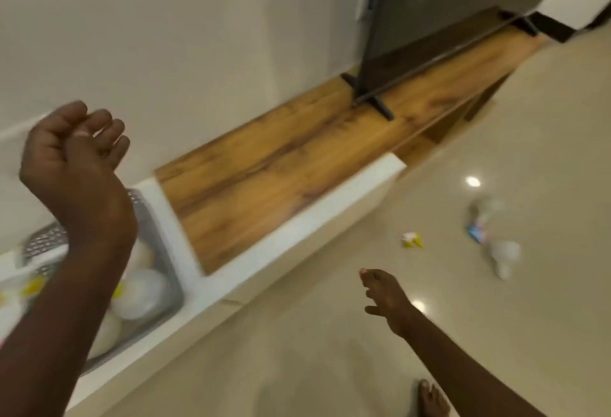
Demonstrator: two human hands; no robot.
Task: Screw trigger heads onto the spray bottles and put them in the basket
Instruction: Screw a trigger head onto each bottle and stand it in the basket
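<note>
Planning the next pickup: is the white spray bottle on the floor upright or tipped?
Tipped: the white spray bottle lies on its side on the glossy floor.

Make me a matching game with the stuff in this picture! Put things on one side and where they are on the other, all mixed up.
Things:
1. basket
2. trigger head
3. loose bottle
4. left hand

Places or states:
A. small yellow and white piece, lying alone on the floor
B. raised in front of the wall, fingers curled, holding nothing
C. on the white ledge, with white bottles inside
D. lying on the floor, farthest right

Pairs: 1-C, 2-A, 3-D, 4-B
</note>
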